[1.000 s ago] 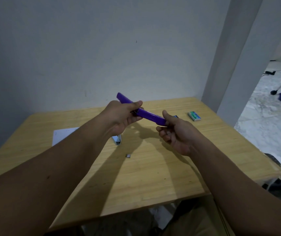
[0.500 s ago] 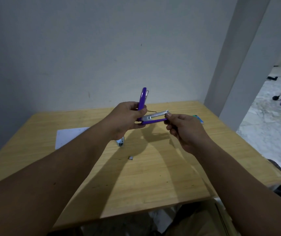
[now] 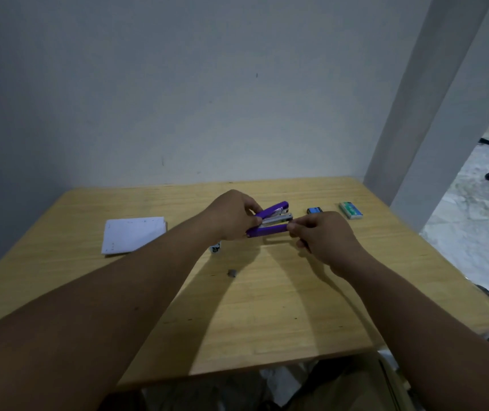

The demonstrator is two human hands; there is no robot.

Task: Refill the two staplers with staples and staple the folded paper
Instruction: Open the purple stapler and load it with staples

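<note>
The left hand [image 3: 231,216] is closed round the hinge end of the purple stapler [image 3: 269,222], held above the middle of the wooden table [image 3: 267,307]. The stapler's lid stands part-open, its free end pointing to 3 o'clock of that grip. There the right hand [image 3: 323,235] pinches the base tip between its fingertips [image 3: 292,225]. The folded paper [image 3: 133,234] lies at 9 o'clock of the stapler, and two staple boxes [image 3: 315,210] at 2 o'clock.
</note>
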